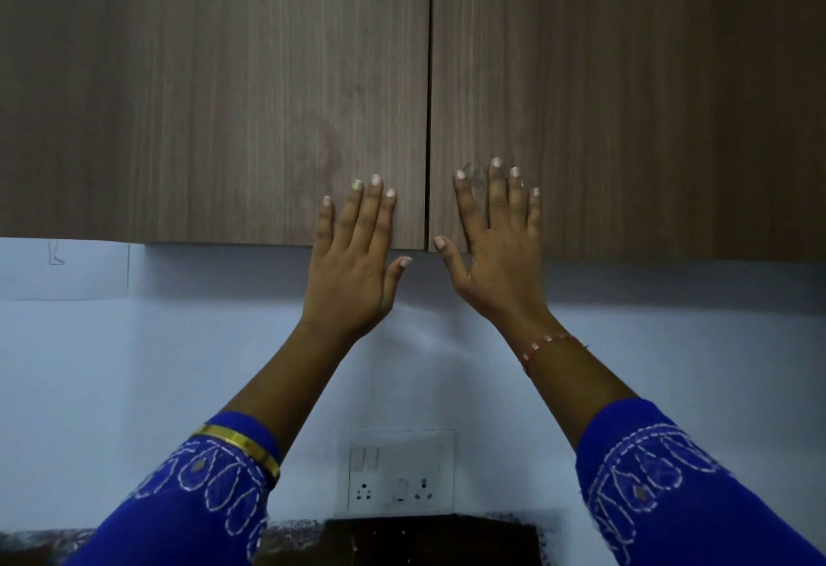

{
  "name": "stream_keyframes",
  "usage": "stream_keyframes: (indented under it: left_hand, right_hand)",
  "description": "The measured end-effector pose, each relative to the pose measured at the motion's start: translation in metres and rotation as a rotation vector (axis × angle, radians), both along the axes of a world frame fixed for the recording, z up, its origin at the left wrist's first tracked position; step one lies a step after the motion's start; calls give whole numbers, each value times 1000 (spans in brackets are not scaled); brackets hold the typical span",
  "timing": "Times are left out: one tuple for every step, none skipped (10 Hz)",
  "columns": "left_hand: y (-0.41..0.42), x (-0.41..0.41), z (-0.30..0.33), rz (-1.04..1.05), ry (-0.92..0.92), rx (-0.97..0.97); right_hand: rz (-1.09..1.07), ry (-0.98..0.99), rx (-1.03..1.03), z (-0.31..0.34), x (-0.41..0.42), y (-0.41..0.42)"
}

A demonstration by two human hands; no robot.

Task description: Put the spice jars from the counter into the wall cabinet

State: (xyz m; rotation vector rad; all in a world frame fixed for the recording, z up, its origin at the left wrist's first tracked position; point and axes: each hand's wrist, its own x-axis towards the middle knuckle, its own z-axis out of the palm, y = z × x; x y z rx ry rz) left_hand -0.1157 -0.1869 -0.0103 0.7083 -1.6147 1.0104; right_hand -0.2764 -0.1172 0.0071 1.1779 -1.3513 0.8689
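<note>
A: Hands?

B: Both up on the wall cabinet (268, 87), doors shut. Left hand (353, 270) flat against the lower corner of the left door (214, 118), fingers straight and close together, thumb hanging just below the door's bottom edge. Right hand (496, 261) flat on the lower corner of the right door (625, 96), fingers straight and spread a bit, thumb out toward the seam (427, 118).

A: Holding anything?

B: No. Both palms spread wide, nothing in either. They sit either side of the seam, near each other, not touching.

A: Spice jars?

B: Can't see any. The worktop (27, 543) only shows as a speckled strip at the bottom edge, with a dark brown thing (429, 541) in the middle of it; can't tell what that is.

A: Cabinet details?

B: Brown wood-grain fronts, two doors meeting at a thin dark vertical gap. No handles in view.

A: Rest?

B: Pale blue wall (134, 364) under the cabinet. White switch and socket plate (400, 471) low on it, between the forearms. Blue sleeves with white embroidery on both arms. Gold bangle (241, 447) at the left sleeve's cuff, thin red-and-white thread band (549, 344) on the right wrist.
</note>
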Motion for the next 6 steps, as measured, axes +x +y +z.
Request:
stream_keyframes:
  left_hand:
    - [1, -3, -2, -9, 20, 18]
    - [2, -3, -3, -5, 23, 12]
    - [4, -3, -4, -5, 18, 12]
    - [7, -5, -4, -11, 20, 17]
    - [14, -2, -10, -32, -1, 74]
    - [23, -3, -11, -58, -35, 179]
  right_hand:
    - [-7, -12, 19, -2, 0, 0]
    - [-3, -36, 18, -4, 3, 1]
    - [-2, -52, 26, -8, 6, 2]
    - [-15, -69, 44, -9, 8, 3]
    - [-18, -89, 90, -15, 12, 9]
    - [-17, -94, 156, -22, 14, 13]
